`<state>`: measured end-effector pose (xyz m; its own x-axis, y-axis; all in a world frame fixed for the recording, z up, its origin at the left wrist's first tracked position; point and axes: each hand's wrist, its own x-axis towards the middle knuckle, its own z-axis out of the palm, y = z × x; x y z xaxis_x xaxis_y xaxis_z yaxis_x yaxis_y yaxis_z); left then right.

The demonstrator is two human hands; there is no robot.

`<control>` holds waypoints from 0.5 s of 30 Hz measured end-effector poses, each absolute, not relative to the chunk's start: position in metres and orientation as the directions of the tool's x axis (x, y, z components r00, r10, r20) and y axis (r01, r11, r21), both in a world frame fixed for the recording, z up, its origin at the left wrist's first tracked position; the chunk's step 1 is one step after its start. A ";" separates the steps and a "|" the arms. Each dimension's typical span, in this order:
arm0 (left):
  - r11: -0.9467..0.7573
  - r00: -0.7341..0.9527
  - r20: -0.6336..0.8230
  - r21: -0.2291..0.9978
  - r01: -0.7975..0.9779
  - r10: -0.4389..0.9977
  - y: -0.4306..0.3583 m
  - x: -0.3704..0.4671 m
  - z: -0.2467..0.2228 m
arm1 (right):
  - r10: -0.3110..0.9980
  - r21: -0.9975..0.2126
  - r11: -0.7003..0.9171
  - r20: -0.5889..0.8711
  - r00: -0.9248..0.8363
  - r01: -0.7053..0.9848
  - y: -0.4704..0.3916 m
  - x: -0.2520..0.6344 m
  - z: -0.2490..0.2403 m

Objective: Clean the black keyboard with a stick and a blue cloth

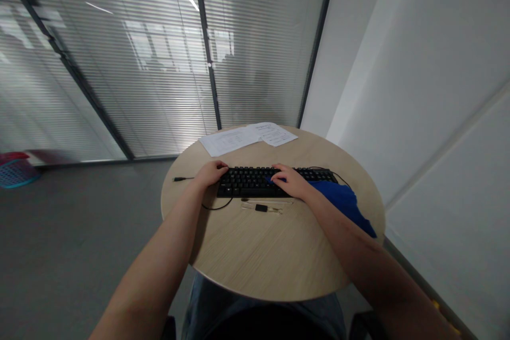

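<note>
Keyboard point(274, 181), black and long, lies across the round wooden table point(258, 260) under both hands. In the head view, the only one, the left hand point(210, 173) grips its left end, fingers curled over the edge and closed on it. The right hand point(289, 180) rests flat on the keys right of the middle, fingers spread and loose, clamped on nothing.

I judge the keyboard light and stiff, a rigid plastic slab whose keys give under pressure; the plain ends are the sound places to take hold, 1 hand at each. Its cable point(217, 206) loops out just below the left hand and could drag.

A blue cloth point(345, 202), soft and limp, lies just right of the right hand, under the wrist. A small clear tool with a black part point(263, 207) lies just nearer than both hands. 2 paper sheets point(249, 138) lie beyond them. A basket point(15, 170) stands on the floor far left; its contents cannot be told.
</note>
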<state>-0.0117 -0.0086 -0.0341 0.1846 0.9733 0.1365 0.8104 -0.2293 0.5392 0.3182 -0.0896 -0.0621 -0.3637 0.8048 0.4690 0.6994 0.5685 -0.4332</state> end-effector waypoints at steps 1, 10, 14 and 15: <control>-0.227 0.183 0.135 0.542 0.809 0.974 -0.009 -0.012 -0.034 | 0.808 -0.442 0.567 0.463 -0.364 0.695 -0.089 0.318 -0.062; -0.216 0.170 0.133 0.546 0.809 0.976 -0.014 -0.009 -0.028 | 0.805 -0.442 0.571 0.465 -0.367 0.692 -0.091 0.318 -0.062; -0.208 0.162 0.131 0.547 0.811 0.978 -0.015 -0.009 -0.028 | 0.825 -0.495 0.551 0.440 -0.353 0.671 -0.090 0.319 -0.059; -0.208 0.163 0.129 0.543 0.814 0.978 -0.015 -0.009 -0.028 | 0.833 -0.519 0.539 0.447 -0.327 0.663 -0.089 0.321 -0.058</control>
